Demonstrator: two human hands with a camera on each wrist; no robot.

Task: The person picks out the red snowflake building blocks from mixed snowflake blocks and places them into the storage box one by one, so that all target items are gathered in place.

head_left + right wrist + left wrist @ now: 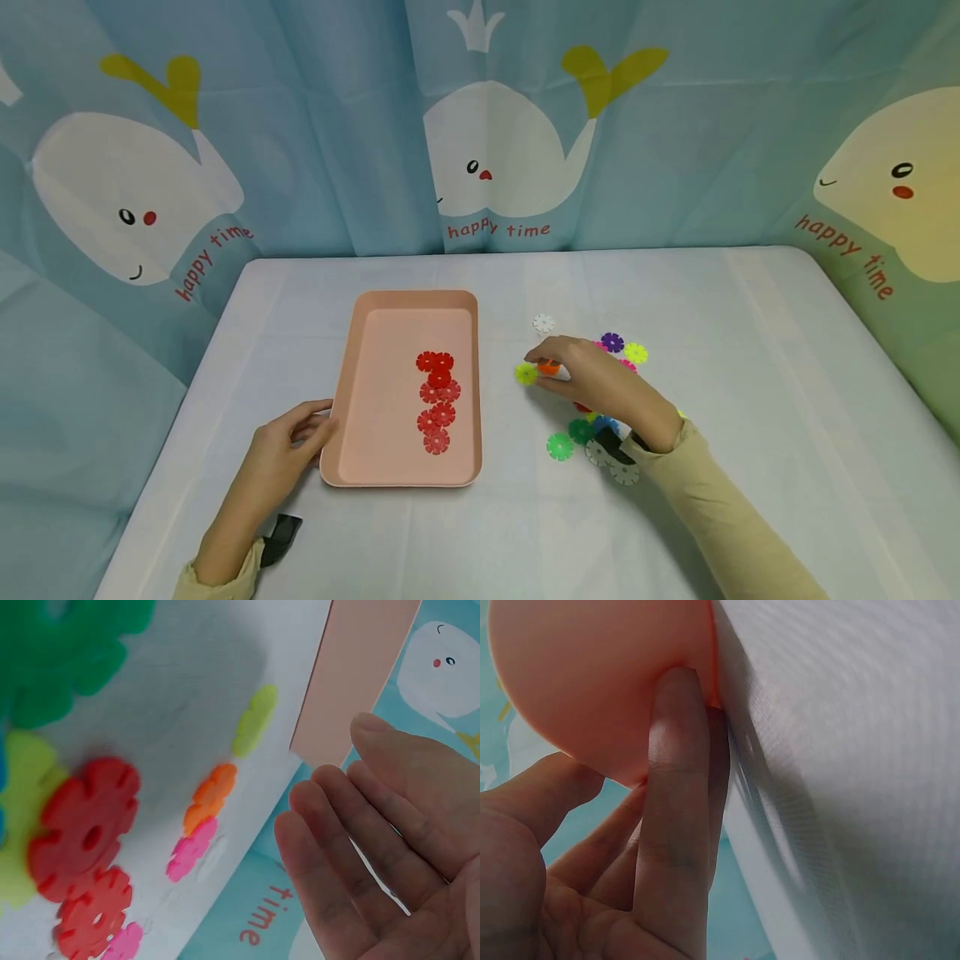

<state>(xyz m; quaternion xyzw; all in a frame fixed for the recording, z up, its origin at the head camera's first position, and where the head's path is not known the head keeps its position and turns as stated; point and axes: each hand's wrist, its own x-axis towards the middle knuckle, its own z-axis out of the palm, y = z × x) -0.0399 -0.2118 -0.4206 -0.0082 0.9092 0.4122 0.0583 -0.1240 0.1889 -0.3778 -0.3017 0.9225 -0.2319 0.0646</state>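
Note:
A pink tray holds several red flower-shaped discs in a column near its right side. My left hand touches the tray's left side; in the left wrist view its fingertips rest against the outer wall. Right of the tray, my right hand hovers with curved fingers and thumb apart, holding nothing. Nearest its fingertips lie a yellow-green disc and an orange disc. The right wrist view shows a red disc and a green disc close to the camera.
A white disc lies beyond my right hand. Purple, yellow, green and clear discs lie around it, some hidden by the hand and forearm. A whale-print curtain stands behind the white table.

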